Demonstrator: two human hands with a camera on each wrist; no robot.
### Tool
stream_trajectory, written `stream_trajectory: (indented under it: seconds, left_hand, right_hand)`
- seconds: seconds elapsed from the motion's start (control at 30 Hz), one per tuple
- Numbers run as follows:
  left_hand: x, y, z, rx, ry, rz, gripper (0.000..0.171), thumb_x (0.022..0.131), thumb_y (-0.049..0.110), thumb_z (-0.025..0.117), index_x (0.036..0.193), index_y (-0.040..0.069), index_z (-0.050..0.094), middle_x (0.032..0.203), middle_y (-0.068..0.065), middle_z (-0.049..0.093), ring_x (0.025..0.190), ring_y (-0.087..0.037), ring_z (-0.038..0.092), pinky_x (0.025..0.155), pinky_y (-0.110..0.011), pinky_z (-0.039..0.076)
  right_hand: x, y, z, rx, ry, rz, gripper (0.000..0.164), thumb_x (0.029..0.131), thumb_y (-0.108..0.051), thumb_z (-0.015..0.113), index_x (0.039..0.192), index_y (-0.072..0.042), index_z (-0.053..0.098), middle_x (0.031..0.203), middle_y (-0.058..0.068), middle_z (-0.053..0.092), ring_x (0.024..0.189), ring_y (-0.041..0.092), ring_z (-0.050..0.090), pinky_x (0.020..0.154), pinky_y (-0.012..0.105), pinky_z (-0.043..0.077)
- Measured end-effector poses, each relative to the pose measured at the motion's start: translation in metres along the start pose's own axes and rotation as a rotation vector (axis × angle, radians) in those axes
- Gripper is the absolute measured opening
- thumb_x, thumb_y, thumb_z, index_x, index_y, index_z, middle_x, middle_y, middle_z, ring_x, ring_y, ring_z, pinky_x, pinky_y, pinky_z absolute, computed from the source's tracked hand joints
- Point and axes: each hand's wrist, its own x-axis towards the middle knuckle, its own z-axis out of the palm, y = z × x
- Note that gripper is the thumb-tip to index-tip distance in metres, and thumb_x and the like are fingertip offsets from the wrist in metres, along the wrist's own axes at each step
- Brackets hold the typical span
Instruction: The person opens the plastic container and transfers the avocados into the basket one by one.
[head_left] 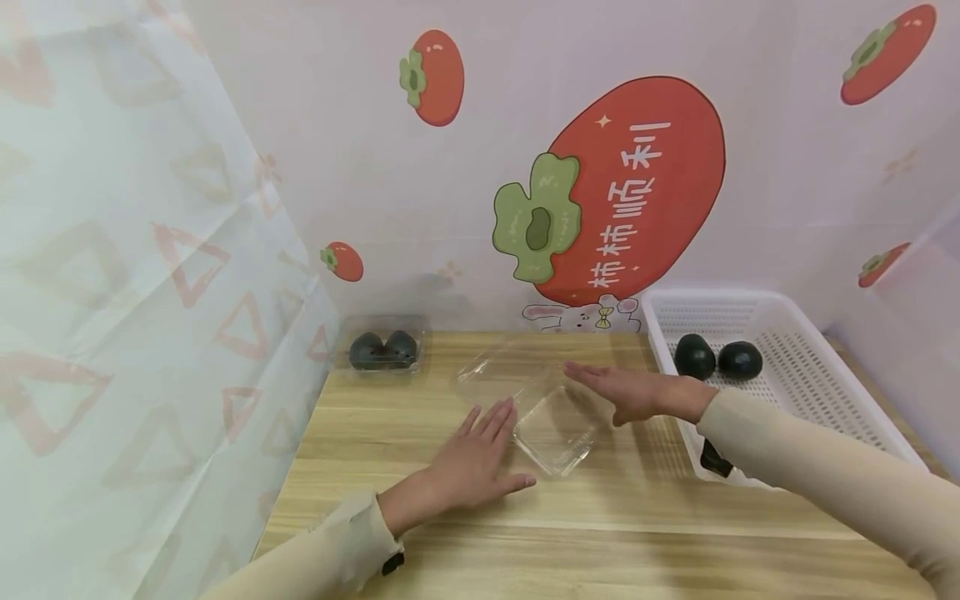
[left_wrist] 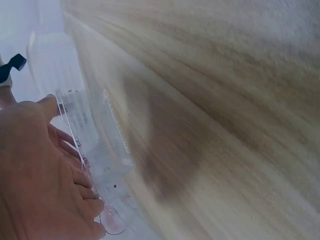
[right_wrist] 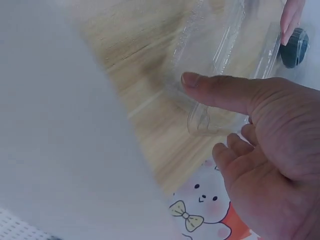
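Observation:
A clear plastic clamshell box (head_left: pixel 557 429) lies unfolded on the wooden table, its lid half (head_left: pixel 501 367) towards the wall. My left hand (head_left: pixel 471 467) is at the box's left side, fingers extended and thumb spread; in the left wrist view its fingers lie along the rim of the box (left_wrist: pixel 95 135). Over at the right side, my right hand (head_left: pixel 633 393) reaches across with straight fingers, palm towards the box. The right wrist view shows its thumb in front of the clear plastic (right_wrist: pixel 220 60); whether it touches is hard to tell. Neither hand grips anything.
At the back left stands another clear box (head_left: pixel 418 321) holding two dark green avocados (head_left: pixel 382 351). A white perforated basket (head_left: pixel 817 408) on the right holds avocados (head_left: pixel 740 361), partly behind my right forearm. Printed sheets (head_left: pixel 360 167) border the table (head_left: pixel 390 433) at back and sides.

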Motion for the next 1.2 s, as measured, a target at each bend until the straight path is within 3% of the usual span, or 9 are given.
stream_trajectory:
  seconds: [0.23,0.4,0.47,0.7,0.87,1.2]
  left_hand:
    - [0.0,0.006,-0.004,-0.033,0.02,-0.023,0.094,0.105,0.066,0.049,0.167,0.0,0.023,0.177,-0.017,0.014,0.163,-0.031,0.018,0.13,-0.052,0.016]
    - [0.011,0.0,-0.01,-0.063,0.07,0.009,0.091,0.106,0.061,0.052,0.166,-0.003,0.026,0.175,-0.021,0.018,0.162,-0.035,0.019,0.128,-0.056,0.021]
    - [0.016,-0.003,-0.014,-0.08,0.075,0.015,0.09,0.107,0.06,0.051,0.166,-0.003,0.025,0.175,-0.021,0.019,0.162,-0.035,0.018,0.129,-0.056,0.02]
    - [0.024,-0.009,-0.017,-0.146,-0.018,0.025,0.094,0.107,0.066,0.044,0.169,0.002,0.018,0.178,-0.016,0.008,0.164,-0.032,0.008,0.131,-0.054,0.012]
    - [0.021,-0.006,-0.011,-0.105,-0.04,0.054,0.099,0.105,0.072,0.042,0.169,0.001,0.016,0.178,-0.017,0.007,0.164,-0.033,0.007,0.131,-0.054,0.012]
    - [0.02,-0.003,-0.008,-0.048,-0.033,0.057,0.099,0.103,0.073,0.045,0.169,0.003,0.02,0.178,-0.018,0.007,0.165,-0.03,0.003,0.131,-0.051,0.012]
  right_hand:
    - [-0.004,-0.002,-0.005,0.01,-0.006,-0.008,0.107,0.083,0.01,0.084,0.167,0.002,0.019,0.172,0.028,0.022,0.146,0.046,0.045,0.106,0.052,0.053]
    - [-0.01,-0.011,-0.011,0.005,0.047,0.028,0.093,0.095,-0.017,0.081,0.164,0.009,0.023,0.17,0.032,0.024,0.151,0.05,0.036,0.118,0.06,0.039]
    - [-0.012,-0.016,-0.012,-0.009,0.078,0.053,0.09,0.099,-0.03,0.076,0.162,0.011,0.027,0.168,0.033,0.027,0.149,0.05,0.04,0.117,0.06,0.04]
    - [-0.015,-0.025,-0.005,-0.01,0.111,0.117,0.097,0.103,-0.059,0.061,0.16,0.013,0.031,0.168,0.034,0.026,0.149,0.05,0.04,0.118,0.06,0.038]
    - [-0.017,-0.025,0.002,0.031,0.07,0.115,0.099,0.104,-0.057,0.06,0.16,0.016,0.024,0.17,0.036,0.017,0.154,0.051,0.029,0.122,0.061,0.032]
    - [-0.018,-0.025,0.01,0.048,0.069,0.084,0.089,0.107,-0.041,0.063,0.158,0.02,0.024,0.167,0.041,0.015,0.152,0.054,0.032,0.12,0.061,0.034]
